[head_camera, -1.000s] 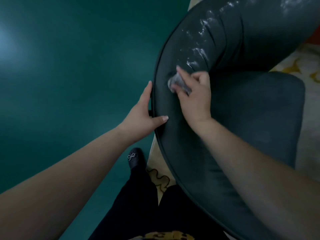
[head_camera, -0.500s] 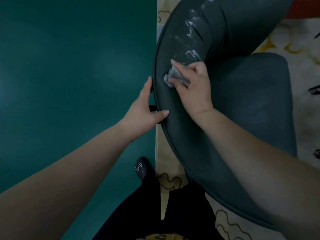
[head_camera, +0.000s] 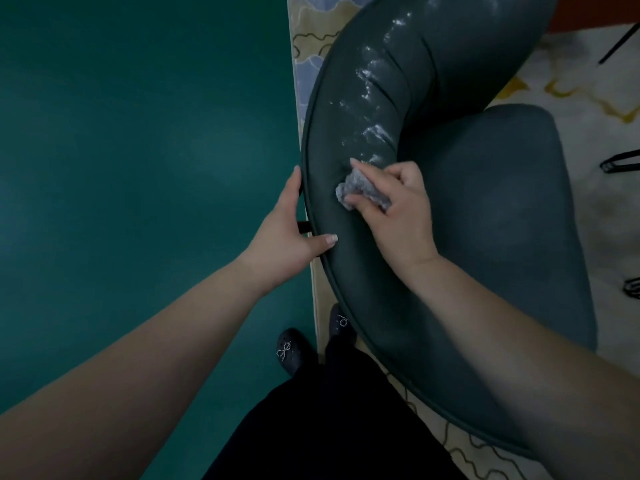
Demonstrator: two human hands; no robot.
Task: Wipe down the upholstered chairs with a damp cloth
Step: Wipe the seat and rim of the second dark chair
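Gripping cloth point(head_camera: 363, 192), right hand point(head_camera: 398, 216); left hand point(head_camera: 287, 237) fingers hidden behind chair point(head_camera: 485, 209) rim.
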